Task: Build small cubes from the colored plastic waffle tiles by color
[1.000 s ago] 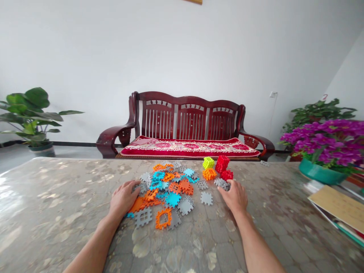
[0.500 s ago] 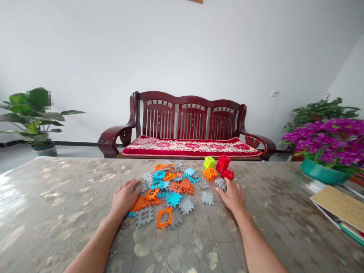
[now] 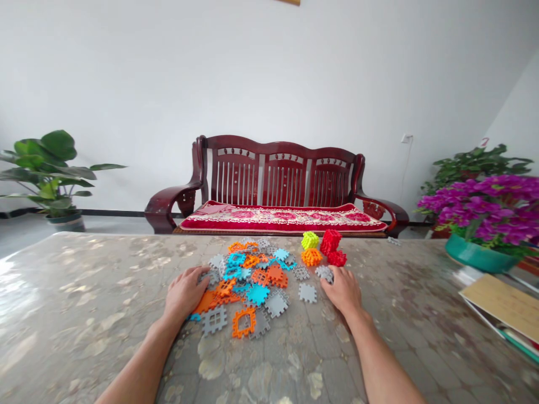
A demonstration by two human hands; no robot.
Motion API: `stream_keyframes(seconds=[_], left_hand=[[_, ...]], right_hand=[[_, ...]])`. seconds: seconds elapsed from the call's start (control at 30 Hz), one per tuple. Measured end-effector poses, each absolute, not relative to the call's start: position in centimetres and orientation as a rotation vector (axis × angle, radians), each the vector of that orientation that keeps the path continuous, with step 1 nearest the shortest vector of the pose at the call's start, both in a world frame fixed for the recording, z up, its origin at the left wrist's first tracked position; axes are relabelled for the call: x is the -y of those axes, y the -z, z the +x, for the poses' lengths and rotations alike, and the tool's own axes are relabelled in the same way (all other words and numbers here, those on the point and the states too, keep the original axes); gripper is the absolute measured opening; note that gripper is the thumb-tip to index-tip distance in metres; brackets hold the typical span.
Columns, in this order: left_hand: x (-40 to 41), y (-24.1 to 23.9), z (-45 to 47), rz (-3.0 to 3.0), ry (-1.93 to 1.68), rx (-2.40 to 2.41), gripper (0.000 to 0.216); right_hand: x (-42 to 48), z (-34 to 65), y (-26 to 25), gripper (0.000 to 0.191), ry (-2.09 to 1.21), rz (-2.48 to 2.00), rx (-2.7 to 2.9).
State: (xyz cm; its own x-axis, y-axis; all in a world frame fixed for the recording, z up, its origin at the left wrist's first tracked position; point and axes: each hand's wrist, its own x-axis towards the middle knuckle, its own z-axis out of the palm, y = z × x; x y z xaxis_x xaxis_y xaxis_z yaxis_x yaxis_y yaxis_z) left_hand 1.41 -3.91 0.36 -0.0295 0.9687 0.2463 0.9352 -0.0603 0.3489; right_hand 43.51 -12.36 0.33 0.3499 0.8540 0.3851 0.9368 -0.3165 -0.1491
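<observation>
A heap of flat interlocking plastic tiles [image 3: 248, 278] in orange, blue and grey lies on the patterned table [image 3: 84, 314]. My left hand [image 3: 184, 292] rests palm down on the heap's left edge, fingers curled over orange and grey tiles. My right hand [image 3: 344, 289] lies at the heap's right side, its fingertips on a grey assembled block [image 3: 325, 273]. Just beyond stand a red cube [image 3: 330, 240], a smaller red piece [image 3: 337, 258], an orange cube [image 3: 311, 257] and a yellow-green cube [image 3: 309, 240]. A loose grey tile [image 3: 307, 292] lies between heap and right hand.
A dark wooden bench [image 3: 273, 185] with a red cushion stands behind the table. A purple flowering plant in a teal pot [image 3: 480, 255] and stacked books [image 3: 501, 306] occupy the table's right side. A leafy potted plant [image 3: 46, 168] stands on the floor at left.
My right hand has slid slightly left and nearer along the grey block. My left hand has stayed on the heap.
</observation>
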Motion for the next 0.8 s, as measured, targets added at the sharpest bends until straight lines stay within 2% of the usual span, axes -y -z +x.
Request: stream_keyframes(seconds=[0.17, 0.47, 0.8], left_hand=[[3.79, -0.18, 1.31, 2.126, -0.633, -2.085, 0.041], [3.82, -0.18, 1.39, 2.122, -0.655, -2.081, 0.041], [3.89, -0.40, 1.45, 2.125, -0.629, -2.099, 0.040]], right_hand=[[12.83, 43.20, -0.41, 0.035, 0.310, -2.218, 1.589], [12.77, 43.95, 0.13, 0.041, 0.319, -2.018, 1.521], [12.25, 43.53, -0.27, 0.040, 0.271, -2.068, 1.581]])
